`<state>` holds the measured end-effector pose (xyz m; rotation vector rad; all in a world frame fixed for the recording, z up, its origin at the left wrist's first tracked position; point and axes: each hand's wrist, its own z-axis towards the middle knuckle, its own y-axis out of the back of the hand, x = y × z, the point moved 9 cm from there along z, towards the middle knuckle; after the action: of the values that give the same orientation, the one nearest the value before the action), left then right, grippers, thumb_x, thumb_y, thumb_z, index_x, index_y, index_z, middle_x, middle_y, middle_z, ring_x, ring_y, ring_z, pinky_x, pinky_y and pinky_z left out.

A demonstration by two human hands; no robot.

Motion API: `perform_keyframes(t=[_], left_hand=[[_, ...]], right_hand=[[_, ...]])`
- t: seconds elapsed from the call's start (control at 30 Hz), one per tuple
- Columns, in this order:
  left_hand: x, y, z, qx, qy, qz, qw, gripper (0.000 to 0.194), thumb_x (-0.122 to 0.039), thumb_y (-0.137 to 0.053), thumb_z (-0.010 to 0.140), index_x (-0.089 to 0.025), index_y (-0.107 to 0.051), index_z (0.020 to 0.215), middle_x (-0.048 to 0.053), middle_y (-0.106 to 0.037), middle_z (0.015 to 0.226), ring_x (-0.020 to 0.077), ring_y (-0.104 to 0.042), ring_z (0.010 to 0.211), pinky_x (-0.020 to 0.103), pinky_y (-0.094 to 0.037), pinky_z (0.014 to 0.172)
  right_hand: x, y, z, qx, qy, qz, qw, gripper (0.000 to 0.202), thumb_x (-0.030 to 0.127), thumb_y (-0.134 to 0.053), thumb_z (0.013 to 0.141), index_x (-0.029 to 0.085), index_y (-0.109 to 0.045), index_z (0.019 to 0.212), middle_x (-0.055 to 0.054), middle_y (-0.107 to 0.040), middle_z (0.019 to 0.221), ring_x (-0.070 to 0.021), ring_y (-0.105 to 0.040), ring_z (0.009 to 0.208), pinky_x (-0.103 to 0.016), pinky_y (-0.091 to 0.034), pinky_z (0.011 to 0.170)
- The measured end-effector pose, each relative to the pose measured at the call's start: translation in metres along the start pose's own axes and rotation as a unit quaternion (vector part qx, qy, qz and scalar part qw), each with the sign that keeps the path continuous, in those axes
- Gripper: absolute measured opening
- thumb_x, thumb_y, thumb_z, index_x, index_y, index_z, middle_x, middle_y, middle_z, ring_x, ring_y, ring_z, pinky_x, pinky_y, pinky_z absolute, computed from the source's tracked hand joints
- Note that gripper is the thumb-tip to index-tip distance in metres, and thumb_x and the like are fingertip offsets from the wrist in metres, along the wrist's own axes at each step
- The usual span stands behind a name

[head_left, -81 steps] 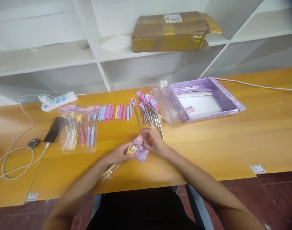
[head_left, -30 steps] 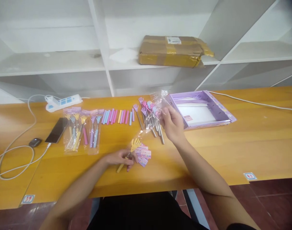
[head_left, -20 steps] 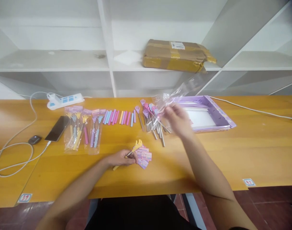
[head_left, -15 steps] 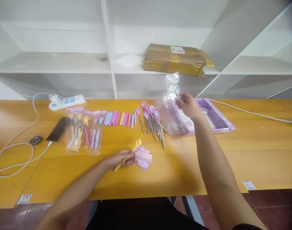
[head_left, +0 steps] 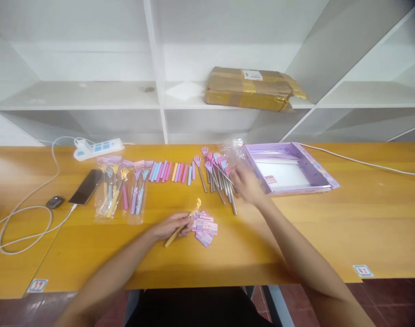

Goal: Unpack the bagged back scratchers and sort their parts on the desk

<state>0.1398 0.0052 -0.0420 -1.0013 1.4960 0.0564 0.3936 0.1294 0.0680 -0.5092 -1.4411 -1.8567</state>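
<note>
My left hand grips a yellow hand-shaped scratcher beside a small pile of pink and purple cards. My right hand is blurred, fingers bent, over the clear plastic bags and right of the metal-rod scratchers; what it holds, if anything, cannot be made out. A row of coloured handle tubes lies left of the rods. Farther left are bagged scratchers, with a loose-looking yellow one on top.
An open purple box lies at the right, partly behind my right forearm. A taped carton sits on the shelf. Phone, black earbud case, power strip and white cables lie left.
My right hand has come down and left from above the purple box, and the plastic it raised now lies lower. The box is uncovered. My left hand still holds the yellow scratcher.
</note>
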Motion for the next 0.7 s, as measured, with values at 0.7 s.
perform_keyframes(t=[0.7], left_hand=[[-0.013,-0.02,-0.008,-0.056,-0.087,0.564,0.819,0.041,-0.054,-0.046,0.111,-0.021,-0.069,0.121,0.007,-0.071,0.099,0.0199,-0.065,0.082,0.03,-0.049,0.078]], right_hand=[[0.064,-0.119,-0.122,0.159,-0.041,0.44,0.883,0.043,0.058,-0.07,0.099,0.025,-0.046,0.085,0.006,-0.042,0.072,-0.0128,-0.036,0.061,-0.027,-0.032,0.057]])
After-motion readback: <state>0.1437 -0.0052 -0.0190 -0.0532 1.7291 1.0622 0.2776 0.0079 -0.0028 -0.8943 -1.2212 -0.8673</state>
